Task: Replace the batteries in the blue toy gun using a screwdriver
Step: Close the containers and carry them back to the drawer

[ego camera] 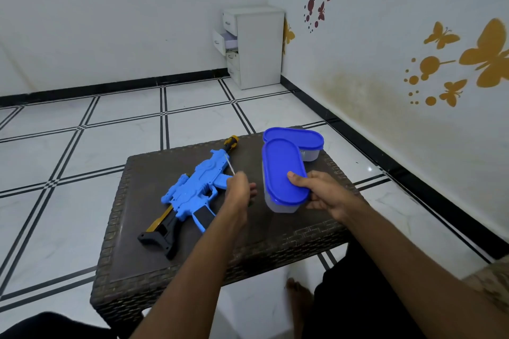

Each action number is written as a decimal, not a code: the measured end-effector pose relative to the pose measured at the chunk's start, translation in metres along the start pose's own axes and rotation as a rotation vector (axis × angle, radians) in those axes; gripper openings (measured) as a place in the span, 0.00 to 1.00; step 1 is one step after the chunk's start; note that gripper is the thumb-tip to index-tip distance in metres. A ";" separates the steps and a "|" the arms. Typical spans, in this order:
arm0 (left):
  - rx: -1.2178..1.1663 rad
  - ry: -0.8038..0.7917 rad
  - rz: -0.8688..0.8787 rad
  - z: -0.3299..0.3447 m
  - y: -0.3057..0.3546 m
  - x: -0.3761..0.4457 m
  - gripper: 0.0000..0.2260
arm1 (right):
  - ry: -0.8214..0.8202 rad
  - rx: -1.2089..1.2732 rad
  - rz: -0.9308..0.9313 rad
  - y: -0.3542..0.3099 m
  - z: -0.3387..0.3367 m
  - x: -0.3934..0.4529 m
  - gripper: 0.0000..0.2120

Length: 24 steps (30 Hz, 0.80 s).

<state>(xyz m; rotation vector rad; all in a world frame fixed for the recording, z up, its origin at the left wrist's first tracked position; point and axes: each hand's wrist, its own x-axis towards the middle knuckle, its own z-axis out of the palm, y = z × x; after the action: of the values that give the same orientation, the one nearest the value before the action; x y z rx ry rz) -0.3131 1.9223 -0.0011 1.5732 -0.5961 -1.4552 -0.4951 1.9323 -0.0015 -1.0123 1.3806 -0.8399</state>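
Blue toy gun (192, 187) (black stock, yellow tip) lies flat on the counter (275, 231); left hand (238, 192) fingers pinch a screwdriver (229, 164), right hand (325, 192) grips a blue-lidded container (281, 176).

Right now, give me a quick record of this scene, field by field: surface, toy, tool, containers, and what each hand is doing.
surface: dark woven table on a tiled floor
toy: blue toy gun lying flat on the table's left half
tool: screwdriver, thin shaft pointing up over the gun
left hand: left hand closed on the screwdriver's handle
containers: near container and far container, both with blue lids on
right hand: right hand gripping the near container, thumb on its lid
batteries: none visible
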 end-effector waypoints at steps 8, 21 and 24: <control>0.189 -0.148 0.108 -0.022 0.009 -0.004 0.31 | -0.087 -0.030 -0.066 -0.009 0.032 -0.003 0.20; 0.191 -0.116 0.157 -0.059 0.040 0.031 0.22 | 0.336 -1.123 -0.313 -0.088 -0.020 0.134 0.30; 0.195 -0.138 0.167 -0.058 0.047 0.044 0.20 | 0.231 -1.243 -0.108 -0.096 -0.024 0.158 0.43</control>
<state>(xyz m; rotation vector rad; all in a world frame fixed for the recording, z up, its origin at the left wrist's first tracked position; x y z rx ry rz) -0.2388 1.8792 0.0102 1.5369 -0.9529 -1.4205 -0.5027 1.7486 0.0303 -1.9601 2.1015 -0.0654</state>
